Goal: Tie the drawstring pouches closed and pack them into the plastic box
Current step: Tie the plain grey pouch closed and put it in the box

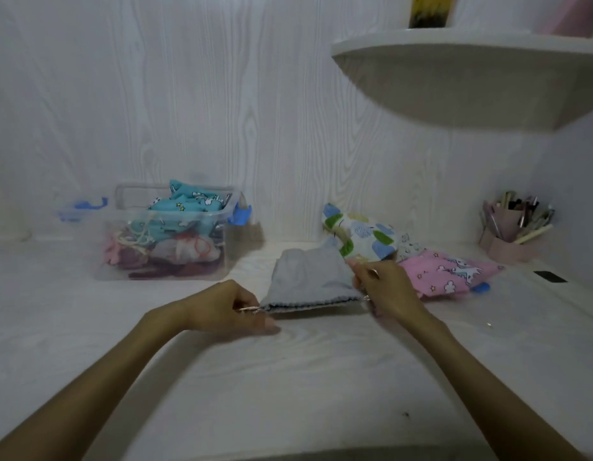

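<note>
A pale grey drawstring pouch (308, 277) lies flat on the white table in front of me, its open hem facing me. My left hand (228, 306) pinches the pinkish drawstring at the hem's left end. My right hand (385, 289) pinches the drawstring at the right end. A clear plastic box (128, 261) with blue latches stands at the back left, holding several pouches, a teal one on top. To the right lie a white pouch with blue and green patches (365, 236) and a pink unicorn pouch (448, 272).
The box's lid with a blue clip (83, 207) leans behind the box at the left. A pink holder full of pens and brushes (511, 227) stands at the far right. A rounded wall shelf (471, 78) overhangs the right side. A small black object (553, 276) lies near the right wall.
</note>
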`<action>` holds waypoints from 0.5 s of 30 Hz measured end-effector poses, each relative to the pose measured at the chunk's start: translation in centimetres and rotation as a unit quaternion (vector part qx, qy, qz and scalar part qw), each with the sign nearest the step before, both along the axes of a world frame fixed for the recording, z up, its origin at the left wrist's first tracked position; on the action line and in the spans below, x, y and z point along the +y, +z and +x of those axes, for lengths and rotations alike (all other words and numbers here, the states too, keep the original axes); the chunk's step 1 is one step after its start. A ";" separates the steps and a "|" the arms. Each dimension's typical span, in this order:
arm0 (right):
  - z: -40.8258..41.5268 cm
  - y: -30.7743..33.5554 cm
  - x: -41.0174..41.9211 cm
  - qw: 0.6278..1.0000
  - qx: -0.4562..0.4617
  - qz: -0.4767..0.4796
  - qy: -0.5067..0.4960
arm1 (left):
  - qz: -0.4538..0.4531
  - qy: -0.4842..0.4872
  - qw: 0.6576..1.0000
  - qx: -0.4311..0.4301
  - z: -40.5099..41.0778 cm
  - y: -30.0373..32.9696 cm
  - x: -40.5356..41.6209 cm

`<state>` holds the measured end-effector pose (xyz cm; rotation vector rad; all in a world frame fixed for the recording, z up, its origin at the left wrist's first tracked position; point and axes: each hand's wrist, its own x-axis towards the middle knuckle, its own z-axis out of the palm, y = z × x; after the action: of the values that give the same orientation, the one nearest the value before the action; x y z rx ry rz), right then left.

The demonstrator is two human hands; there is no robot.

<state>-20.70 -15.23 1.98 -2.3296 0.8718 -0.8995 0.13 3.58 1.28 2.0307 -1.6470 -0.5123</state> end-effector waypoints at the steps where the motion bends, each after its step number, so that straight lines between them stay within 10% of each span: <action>1: -0.4 -0.3 0.1 0.999 0.014 -0.026 -0.013 | -0.018 -0.005 1.000 0.017 0.1 -0.3 0.4; 15: -3.7 -1.3 0.3 0.943 0.274 -0.163 -0.099 | -0.048 0.224 0.971 -0.067 2.6 -1.4 3.5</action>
<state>-24.39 -14.91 0.70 -2.8891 1.2767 -0.4884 2.73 7.04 -0.11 2.3072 -1.1944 -0.1363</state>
